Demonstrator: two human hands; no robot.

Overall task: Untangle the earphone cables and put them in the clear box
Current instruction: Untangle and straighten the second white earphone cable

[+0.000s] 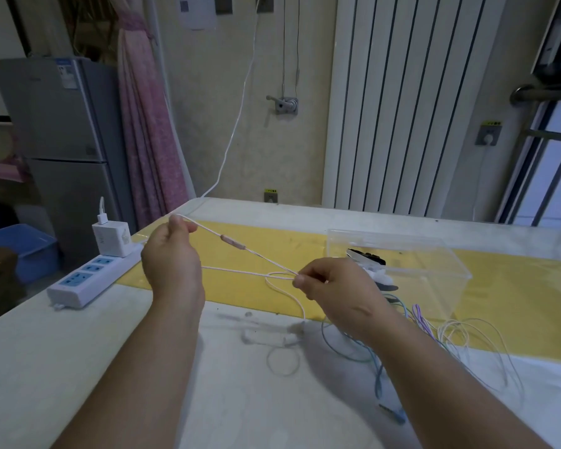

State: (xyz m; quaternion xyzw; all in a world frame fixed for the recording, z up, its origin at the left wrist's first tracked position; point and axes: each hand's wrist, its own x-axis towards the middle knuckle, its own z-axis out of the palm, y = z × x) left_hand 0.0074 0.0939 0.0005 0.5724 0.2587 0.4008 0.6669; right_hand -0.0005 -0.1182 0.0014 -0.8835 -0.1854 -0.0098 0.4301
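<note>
A pale pink earphone cable (256, 252) with an inline remote (232, 242) is stretched above the table between both hands. My left hand (172, 257) pinches one end at the upper left. My right hand (334, 286) pinches the cable where it forms a loop, and the rest hangs down to the table. The clear box (434, 270) stands just beyond my right hand, with a black and white item inside. A tangle of blue, purple and white cables (434, 335) lies on the table under and right of my right forearm.
A white power strip (88, 277) with a charger (112, 238) plugged in lies at the table's left edge. A yellow mat (515, 306) runs across the table. A radiator stands behind; a fridge and a blue bin are on the left.
</note>
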